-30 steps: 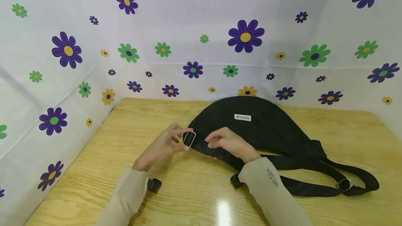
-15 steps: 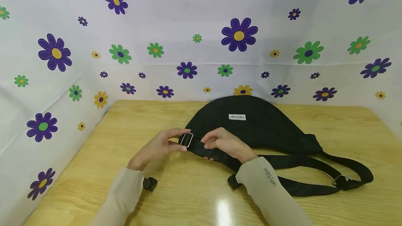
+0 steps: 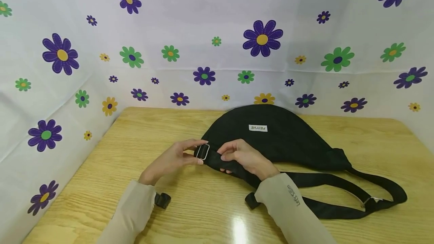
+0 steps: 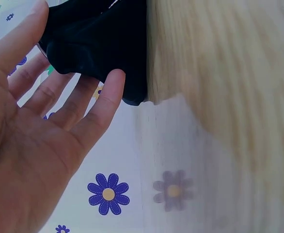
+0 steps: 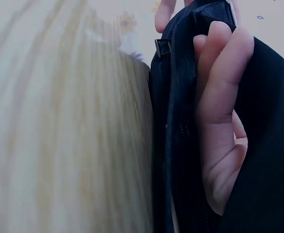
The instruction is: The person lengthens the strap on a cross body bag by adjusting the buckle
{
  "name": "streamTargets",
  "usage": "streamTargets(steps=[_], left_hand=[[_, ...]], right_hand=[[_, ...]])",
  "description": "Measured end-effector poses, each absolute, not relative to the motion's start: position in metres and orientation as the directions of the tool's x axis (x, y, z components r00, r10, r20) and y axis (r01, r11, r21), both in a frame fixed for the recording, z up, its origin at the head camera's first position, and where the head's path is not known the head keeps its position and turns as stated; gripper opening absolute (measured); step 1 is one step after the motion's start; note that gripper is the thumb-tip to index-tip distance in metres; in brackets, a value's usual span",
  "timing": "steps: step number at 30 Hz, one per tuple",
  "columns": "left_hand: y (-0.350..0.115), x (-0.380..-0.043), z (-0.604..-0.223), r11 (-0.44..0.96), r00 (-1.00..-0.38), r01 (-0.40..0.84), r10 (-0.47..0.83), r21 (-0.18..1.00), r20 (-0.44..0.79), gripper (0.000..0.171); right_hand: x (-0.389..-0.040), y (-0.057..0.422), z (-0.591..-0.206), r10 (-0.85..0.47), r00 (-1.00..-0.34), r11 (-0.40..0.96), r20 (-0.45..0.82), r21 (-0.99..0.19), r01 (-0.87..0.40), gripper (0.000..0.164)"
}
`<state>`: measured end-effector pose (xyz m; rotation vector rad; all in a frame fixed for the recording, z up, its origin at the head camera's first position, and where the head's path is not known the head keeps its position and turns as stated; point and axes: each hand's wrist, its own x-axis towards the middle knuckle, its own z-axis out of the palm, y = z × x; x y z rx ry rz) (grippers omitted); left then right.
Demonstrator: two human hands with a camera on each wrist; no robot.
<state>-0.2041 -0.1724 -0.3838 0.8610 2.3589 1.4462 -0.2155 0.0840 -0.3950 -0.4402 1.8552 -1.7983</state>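
A black crescent-shaped sling bag (image 3: 281, 142) with a small white label lies on the table. In the head view, my left hand (image 3: 169, 161) pinches a silver metal strap slider (image 3: 208, 151) at the bag's left end, thumb below and index finger above. The black strap (image 3: 214, 159) threads through this slider. Just to the right, my right hand (image 3: 251, 159) pinches the strap between thumb and forefinger, other fingers beneath it. Black fabric (image 4: 98, 43) hides the slider in the left wrist view. In the right wrist view, fingers (image 5: 219, 97) lie beside the strap (image 5: 183, 131).
A strap loop (image 3: 400, 195) with a second metal slider (image 3: 366, 201) spreads to the right on the wooden table (image 3: 135, 134). Black wrist bands sit at both sleeves (image 3: 132, 206). A flower-patterned white cloth (image 3: 190, 22) hangs behind and at the left.
The head view has shifted slightly. Both hands keep their hold near the slider with little movement, and the loop's lower strap at right has moved slightly toward the front.
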Motion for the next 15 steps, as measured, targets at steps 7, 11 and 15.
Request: streamTargets(steps=[7, 11, 15], left_hand=[[-0.172, -0.203, -0.383, 0.345, -0.805, 0.348, 0.587, 0.872, 0.088, 0.053], [-0.17, -0.203, -0.382, 0.319, -0.789, 0.358, 0.606, 0.877, 0.102, 0.049], [-0.168, -0.203, -0.383, 0.306, -0.77, 0.379, 0.628, 0.873, 0.114, 0.045]], right_hand=[[-0.212, 0.08, -0.394, -0.545, -0.83, 0.058, -0.124, -0.992, 0.11, 0.017], [-0.208, 0.07, -0.392, -0.527, -0.843, 0.029, -0.112, -0.993, 0.114, 0.018], [-0.207, 0.062, -0.39, -0.511, -0.854, 0.005, -0.099, -0.994, 0.113, 0.017]])
